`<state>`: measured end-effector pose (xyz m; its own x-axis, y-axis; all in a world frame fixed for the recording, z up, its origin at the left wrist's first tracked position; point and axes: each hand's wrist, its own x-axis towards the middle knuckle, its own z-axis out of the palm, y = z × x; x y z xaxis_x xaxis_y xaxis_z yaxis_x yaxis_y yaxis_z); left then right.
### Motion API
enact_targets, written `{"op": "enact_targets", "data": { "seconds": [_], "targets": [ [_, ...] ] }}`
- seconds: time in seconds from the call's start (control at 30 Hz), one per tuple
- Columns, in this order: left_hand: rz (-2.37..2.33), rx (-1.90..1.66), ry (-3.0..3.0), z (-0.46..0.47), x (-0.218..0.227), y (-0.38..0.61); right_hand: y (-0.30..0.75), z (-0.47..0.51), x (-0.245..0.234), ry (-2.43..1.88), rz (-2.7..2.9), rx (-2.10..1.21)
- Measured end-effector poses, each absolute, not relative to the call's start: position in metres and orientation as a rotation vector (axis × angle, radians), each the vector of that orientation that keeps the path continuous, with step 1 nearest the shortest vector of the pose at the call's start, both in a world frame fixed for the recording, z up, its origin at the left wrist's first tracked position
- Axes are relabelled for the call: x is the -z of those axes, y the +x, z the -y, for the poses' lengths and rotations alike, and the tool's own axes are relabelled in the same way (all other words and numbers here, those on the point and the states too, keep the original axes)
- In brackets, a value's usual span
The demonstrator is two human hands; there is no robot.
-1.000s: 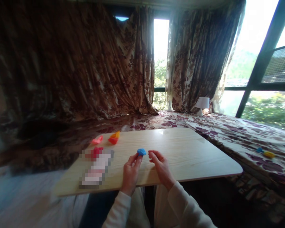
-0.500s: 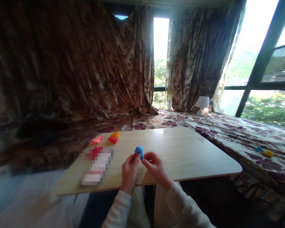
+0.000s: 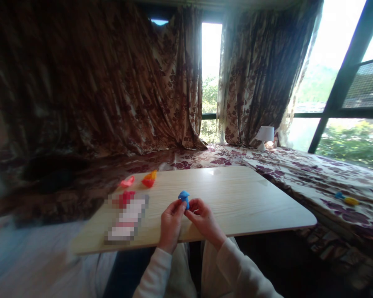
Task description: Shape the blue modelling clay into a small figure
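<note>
A small blue mushroom-shaped piece [image 3: 184, 195], soft-looking like modelling clay, stands upright between my hands above the near part of the table [image 3: 236, 198]. Its rounded cap points up and the stem points down. My left hand [image 3: 170, 221] pinches the stem from the left with thumb and fingers. From the right, the closed thumb and forefinger of my right hand [image 3: 204, 218] grip the lower end of the stem. The fingers partly cover the stem.
On the table's left lie a pinkish-red piece [image 3: 127, 181], an orange-and-red piece [image 3: 149, 179] and a blurred flat oblong item [image 3: 127, 223]. A white lamp [image 3: 265, 133] stands on the flowered cover behind. A yellow piece [image 3: 351, 201] and a blue one [image 3: 339, 195] lie at right.
The blue mushroom-shaped piece has turned slightly in my fingers; its cap now looks more pointed at the sides and more of the stem shows. Both hands have hardly moved.
</note>
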<state>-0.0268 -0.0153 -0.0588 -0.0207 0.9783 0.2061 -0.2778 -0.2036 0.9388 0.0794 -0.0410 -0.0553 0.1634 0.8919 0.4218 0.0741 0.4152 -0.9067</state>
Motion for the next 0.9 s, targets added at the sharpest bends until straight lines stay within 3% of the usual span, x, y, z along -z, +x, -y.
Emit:
{"op": "enact_targets", "data": {
  "seconds": [0.9],
  "targets": [
    [-0.93, -1.436, 1.207, 0.0175, 0.0531, -0.0281, 0.08, 0.0376, 0.0627, -0.893, 1.22, -0.791]
  ]
}}
